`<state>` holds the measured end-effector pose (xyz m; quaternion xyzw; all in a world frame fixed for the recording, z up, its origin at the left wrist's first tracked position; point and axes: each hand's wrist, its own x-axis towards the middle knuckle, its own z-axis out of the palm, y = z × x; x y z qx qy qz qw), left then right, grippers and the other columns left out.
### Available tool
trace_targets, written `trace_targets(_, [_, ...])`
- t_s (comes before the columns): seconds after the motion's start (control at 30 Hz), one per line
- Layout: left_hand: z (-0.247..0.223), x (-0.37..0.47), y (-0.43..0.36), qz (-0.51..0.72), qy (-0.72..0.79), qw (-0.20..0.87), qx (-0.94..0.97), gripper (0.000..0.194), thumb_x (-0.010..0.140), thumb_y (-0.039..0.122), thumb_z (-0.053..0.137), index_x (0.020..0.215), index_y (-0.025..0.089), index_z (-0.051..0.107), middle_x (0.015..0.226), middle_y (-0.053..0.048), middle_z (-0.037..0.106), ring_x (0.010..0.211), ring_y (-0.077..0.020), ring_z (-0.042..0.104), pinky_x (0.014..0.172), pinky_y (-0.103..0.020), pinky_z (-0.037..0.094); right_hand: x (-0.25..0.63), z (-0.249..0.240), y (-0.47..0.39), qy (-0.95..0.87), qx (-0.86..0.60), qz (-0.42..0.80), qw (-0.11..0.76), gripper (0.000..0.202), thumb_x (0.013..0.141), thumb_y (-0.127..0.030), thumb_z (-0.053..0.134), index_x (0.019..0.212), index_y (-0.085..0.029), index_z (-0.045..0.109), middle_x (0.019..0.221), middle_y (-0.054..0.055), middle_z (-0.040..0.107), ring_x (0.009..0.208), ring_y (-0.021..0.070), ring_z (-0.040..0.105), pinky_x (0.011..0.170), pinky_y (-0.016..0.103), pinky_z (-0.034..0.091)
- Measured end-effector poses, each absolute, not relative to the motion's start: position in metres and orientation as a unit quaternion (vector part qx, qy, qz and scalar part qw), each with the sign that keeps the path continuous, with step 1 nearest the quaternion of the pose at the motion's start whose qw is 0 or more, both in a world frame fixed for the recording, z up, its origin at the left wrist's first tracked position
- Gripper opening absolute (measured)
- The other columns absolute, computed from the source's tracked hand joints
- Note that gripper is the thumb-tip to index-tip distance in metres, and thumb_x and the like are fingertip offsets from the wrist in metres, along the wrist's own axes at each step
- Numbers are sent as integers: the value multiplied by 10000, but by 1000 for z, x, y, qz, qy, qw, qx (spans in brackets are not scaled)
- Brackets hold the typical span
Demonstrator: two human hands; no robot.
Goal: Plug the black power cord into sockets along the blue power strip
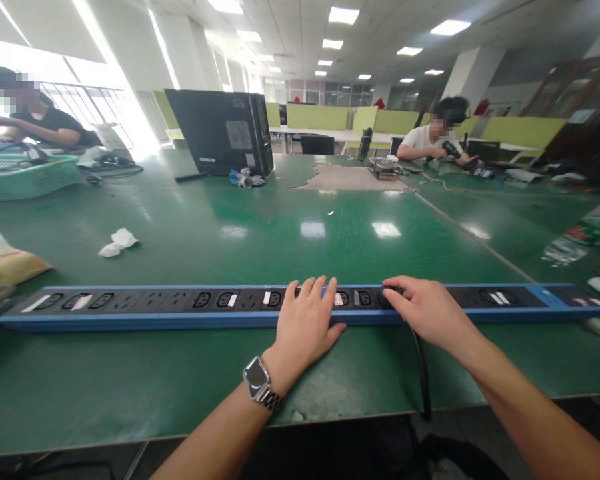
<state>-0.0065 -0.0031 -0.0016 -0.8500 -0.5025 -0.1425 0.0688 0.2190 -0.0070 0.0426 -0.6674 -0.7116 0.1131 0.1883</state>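
A long blue power strip [180, 321] with a black socket face lies across the green table in front of me. My left hand [307, 317] rests flat over its middle, fingers spread across the sockets and thumb along the near side. To the right of it, my right hand [425, 303] grips a black plug [386, 297] at one of the sockets. Most of the plug is hidden by my fingers, and I cannot tell how deep it sits. From it a black cable [422, 373] hangs down over the table's near edge.
A black computer case [225, 133] stands at the back, with gloves [247, 178] beside it. White tissue [120, 242] lies left, beyond the strip. A green basket [30, 179] is far left, a plastic bottle [580, 230] far right. Two people sit across the table.
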Motion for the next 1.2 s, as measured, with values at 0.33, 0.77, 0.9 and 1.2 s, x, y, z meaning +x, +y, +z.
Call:
trace_targets(0.33, [1, -6, -4, -133, -506, 73, -849, 721, 850, 513, 660, 1448, 194, 415, 1435, -113, 519, 1287, -309, 468, 1109, -518, 323, 221, 42, 1, -673, -667, 205, 245, 422, 819, -452, 528, 1015, -164, 765, 505, -5, 607, 492, 158, 562, 501, 265, 371])
trace_targets(0.77, [1, -6, -5, -134, -504, 79, -850, 704, 866, 507, 648, 1448, 182, 420, 1441, -112, 520, 1294, -302, 464, 1108, -522, 327, 248, 104, -42, -555, -628, 125, 531, 457, 763, -494, 715, 1119, -208, 718, 540, -21, 574, 425, 109, 475, 399, 229, 332])
trace_targets(0.9, [0, -6, -5, -138, -503, 83, -849, 697, 868, 501, 644, 1444, 174, 428, 1437, -125, 523, 1292, -306, 467, 1108, -523, 327, 304, 102, -35, -545, -728, 123, 398, 464, 754, -465, 699, 1119, -181, 725, 556, 23, 637, 464, 152, 538, 447, 262, 360])
trace_targets(1.2, [0, -7, -6, -151, -499, 83, -849, 707, 849, 493, 671, 1434, 173, 438, 1410, -128, 542, 1269, -305, 485, 1105, -518, 332, 362, 61, -34, -608, -726, 197, 255, 344, 844, -438, 605, 1039, -176, 714, 499, 15, 566, 474, 167, 493, 510, 307, 309])
